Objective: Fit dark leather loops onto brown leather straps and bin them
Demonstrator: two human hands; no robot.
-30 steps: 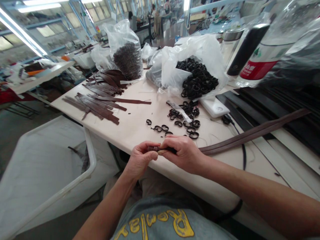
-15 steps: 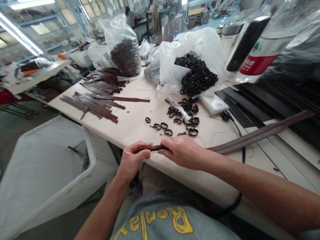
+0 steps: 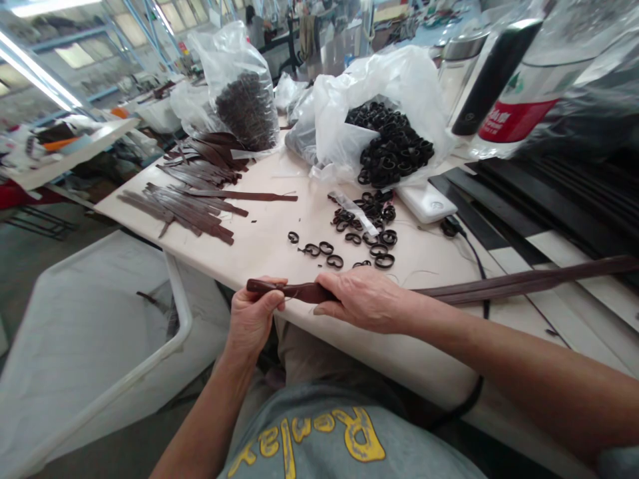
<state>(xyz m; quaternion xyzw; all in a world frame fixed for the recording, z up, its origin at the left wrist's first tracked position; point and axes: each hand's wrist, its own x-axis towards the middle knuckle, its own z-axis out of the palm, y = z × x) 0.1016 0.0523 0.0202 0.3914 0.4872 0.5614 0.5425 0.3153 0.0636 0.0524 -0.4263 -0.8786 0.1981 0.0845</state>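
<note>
A long dark brown leather strap point(image 3: 462, 291) runs from between my hands out to the right, past my right wrist and over the dark strips. My left hand point(image 3: 254, 309) pinches it near its left end, thumb on the near side, with the tip sticking out beyond the fingers. Closed over the strap a short way along is my right hand point(image 3: 362, 299). A loose thread hangs by the left thumb. Just beyond the hands lie small black loops point(image 3: 333, 261), several of them scattered on the table point(image 3: 264, 246).
Brown straps point(image 3: 187, 211) are heaped at the table's left. A plastic bag point(image 3: 329, 126) of black loops stands behind, near a white power bank-like box point(image 3: 426, 201) with a cable. Dark flat strips point(image 3: 524, 206) cover the right side. A white bin point(image 3: 182, 306) stands below left.
The left hand has shifted slightly left and turned, so the strap's end now shows above its fingers. The strap's long right part has swung lower, toward me.
</note>
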